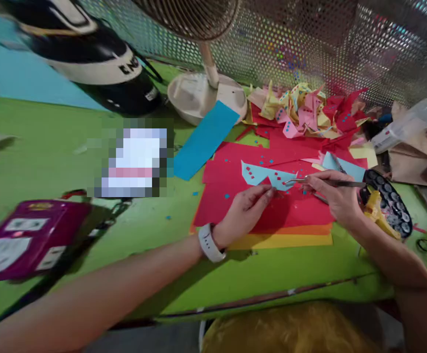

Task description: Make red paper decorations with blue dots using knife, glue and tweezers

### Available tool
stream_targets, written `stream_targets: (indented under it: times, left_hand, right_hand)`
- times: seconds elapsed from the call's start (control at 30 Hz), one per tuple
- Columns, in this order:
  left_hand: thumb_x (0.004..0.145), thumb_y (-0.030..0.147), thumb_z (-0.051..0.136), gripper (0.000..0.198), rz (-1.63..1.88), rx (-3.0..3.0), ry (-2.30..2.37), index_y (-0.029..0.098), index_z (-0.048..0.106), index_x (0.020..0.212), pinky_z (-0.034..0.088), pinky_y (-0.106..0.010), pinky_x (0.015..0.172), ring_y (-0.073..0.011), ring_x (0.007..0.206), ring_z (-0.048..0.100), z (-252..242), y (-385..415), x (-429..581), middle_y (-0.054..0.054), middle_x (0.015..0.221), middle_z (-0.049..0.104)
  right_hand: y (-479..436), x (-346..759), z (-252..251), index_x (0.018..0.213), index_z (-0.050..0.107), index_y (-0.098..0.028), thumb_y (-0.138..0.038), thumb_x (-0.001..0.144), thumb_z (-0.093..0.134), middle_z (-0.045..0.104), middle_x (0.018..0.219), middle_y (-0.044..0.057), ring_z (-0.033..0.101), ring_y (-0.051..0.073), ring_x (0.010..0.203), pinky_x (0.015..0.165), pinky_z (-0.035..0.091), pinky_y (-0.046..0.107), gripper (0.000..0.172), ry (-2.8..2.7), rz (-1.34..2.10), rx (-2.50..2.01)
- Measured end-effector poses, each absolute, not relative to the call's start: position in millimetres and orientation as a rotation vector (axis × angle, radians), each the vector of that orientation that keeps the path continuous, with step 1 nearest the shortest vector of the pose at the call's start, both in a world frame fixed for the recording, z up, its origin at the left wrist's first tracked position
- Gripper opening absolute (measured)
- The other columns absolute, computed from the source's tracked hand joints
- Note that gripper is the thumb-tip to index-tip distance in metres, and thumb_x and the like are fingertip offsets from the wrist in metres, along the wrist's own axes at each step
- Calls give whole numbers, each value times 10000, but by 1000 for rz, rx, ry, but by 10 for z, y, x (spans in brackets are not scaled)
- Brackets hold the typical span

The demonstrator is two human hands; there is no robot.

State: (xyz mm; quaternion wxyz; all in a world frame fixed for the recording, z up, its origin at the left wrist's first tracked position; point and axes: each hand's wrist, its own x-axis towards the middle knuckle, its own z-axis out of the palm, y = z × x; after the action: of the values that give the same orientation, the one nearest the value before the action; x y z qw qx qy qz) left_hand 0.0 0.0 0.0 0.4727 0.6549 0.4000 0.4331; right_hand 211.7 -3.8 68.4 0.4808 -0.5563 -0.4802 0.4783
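A light blue paper cutout (pixel 253 172) with small red diamond pieces on it lies over red paper sheets (pixel 221 208). My left hand (pixel 246 212), wearing a white watch (pixel 210 243), pinches the cutout's lower edge near its middle notch. In my right hand (pixel 336 193) are slim metal tweezers (pixel 305 180), their tip over the cutout's right part. Whether the tip grips a piece is too small to tell. Tiny blue paper bits (pixel 227 196) are scattered about the red sheets.
A blue paper strip (pixel 206 139) leans against the fan base (pixel 189 98). Folded paper pieces (pixel 302 110) pile up at the back. A black palette (pixel 392 206) and a clear bottle (pixel 408 125) stand right. Leftward are a blurred screen (pixel 136 159), a purple pouch (pixel 39 233) and a dark bag (pixel 99 63).
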Motion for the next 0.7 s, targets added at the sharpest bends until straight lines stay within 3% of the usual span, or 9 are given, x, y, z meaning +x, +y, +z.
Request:
stream_targets:
  times: [0.4,0.7]
  left_hand:
    - [960,339,522,252,1076,1579,956,175,712,940,534,-241,650,-149,728,663,2,1,13,-45,816,755]
    - [966,357,528,265,1098,1571,968,182,705,877,490,-232,570,-138,643,613,-15,4,17,-30,726,705]
  right_hand:
    - [-77,2041,713,790,787,-246,-366,779,791,777,714,4,745,159,658,613,621,264,120,-1362,1009,-1359]
    - [-93,2037,623,799,744,-201,-384,809,768,772,719,28,757,182,673,625,621,278,185,-1350,921,-1374]
